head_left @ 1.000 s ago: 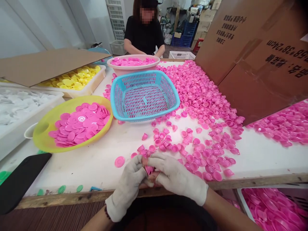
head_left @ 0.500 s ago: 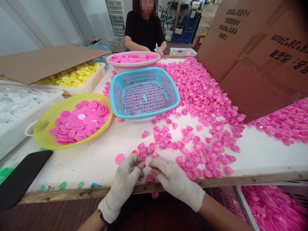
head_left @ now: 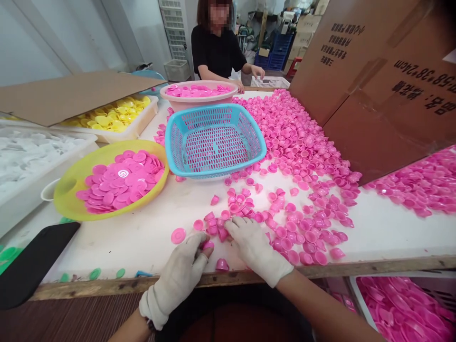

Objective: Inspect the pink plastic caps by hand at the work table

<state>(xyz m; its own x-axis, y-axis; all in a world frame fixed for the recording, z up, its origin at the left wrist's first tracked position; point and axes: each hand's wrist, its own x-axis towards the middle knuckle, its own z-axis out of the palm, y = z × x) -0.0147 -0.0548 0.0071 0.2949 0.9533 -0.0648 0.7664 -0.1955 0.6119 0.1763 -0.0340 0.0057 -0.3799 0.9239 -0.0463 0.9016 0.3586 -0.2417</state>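
Note:
My left hand (head_left: 183, 268), in a white glove with bare fingertips, is closed on a small pink plastic cup (head_left: 208, 245) just above the table's front edge. My right hand (head_left: 254, 244), gloved the same way, reaches into a small cluster of cups; its fingers close on a tilted pink cup (head_left: 223, 234). Between the hands, one loose cup (head_left: 222, 264) sits near the wooden edge. A flat pink disc (head_left: 178, 235) lies left of the cluster.
A blue basket (head_left: 216, 173) stands ahead, with a yellow basin (head_left: 64, 209) of pink discs to its left. Heaped pink cups (head_left: 302, 137) spread beside a cardboard box (head_left: 384, 109). A black slab (head_left: 39, 261) lies front left. Opposite sits a person in black (head_left: 217, 54).
My hands have moved apart: the right went forward to the cup cluster, while the left now shows a cup in its fingers. A loose cup shows between them. The person opposite has extended an arm.

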